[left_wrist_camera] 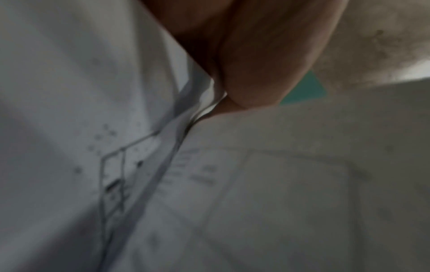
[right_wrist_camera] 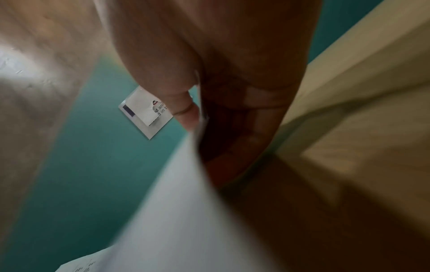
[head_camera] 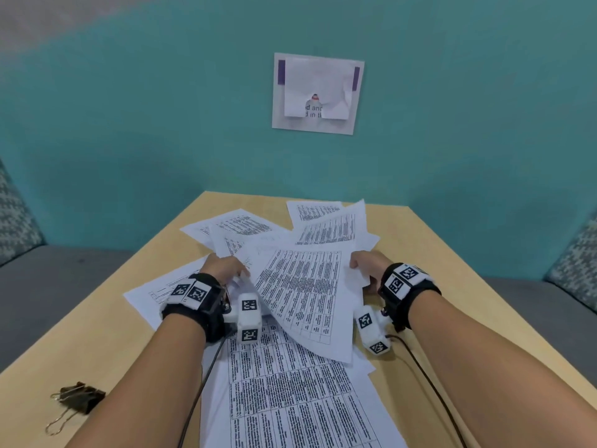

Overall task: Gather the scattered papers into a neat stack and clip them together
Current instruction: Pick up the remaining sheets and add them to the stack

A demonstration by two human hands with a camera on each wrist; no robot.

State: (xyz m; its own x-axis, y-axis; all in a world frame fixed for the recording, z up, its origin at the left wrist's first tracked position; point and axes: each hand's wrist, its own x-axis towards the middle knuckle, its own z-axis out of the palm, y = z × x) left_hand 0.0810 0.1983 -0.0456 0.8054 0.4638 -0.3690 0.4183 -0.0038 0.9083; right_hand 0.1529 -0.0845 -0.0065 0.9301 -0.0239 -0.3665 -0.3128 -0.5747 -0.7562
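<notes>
**Two hands lift a messy bunch of papers off the table**

The papers [head_camera: 300,286] lie all over the middle of the wooden table [head_camera: 436,253]. They are not in a neat pile. They point in many ways, like a fan.

The left hand [head_camera: 224,266] holds the left side of a raised bunch of sheets. In the left wrist view, a thumb and a finger of the left hand [left_wrist_camera: 267,60] are pressed together on the edges of a few sheets. The right hand [head_camera: 365,265] holds the right side of the same bunch. In the right wrist view, the fingers of the right hand [right_wrist_camera: 184,108] are curled on the edge of a sheet [right_wrist_camera: 186,202].

The top sheet in the bunch has a table of words printed on it. Its long side runs from near to far and leans a bit to the left. A long sheet [head_camera: 290,399] lies flat at the near edge, and its long side also runs from near to far. More sheets stick out on the far side and on the left.

A black binder clip [head_camera: 82,396] sits on the table, near and far to the left, well apart from the papers.

A paper sign [head_camera: 318,93] hangs on the green wall [head_camera: 161,124].
</notes>
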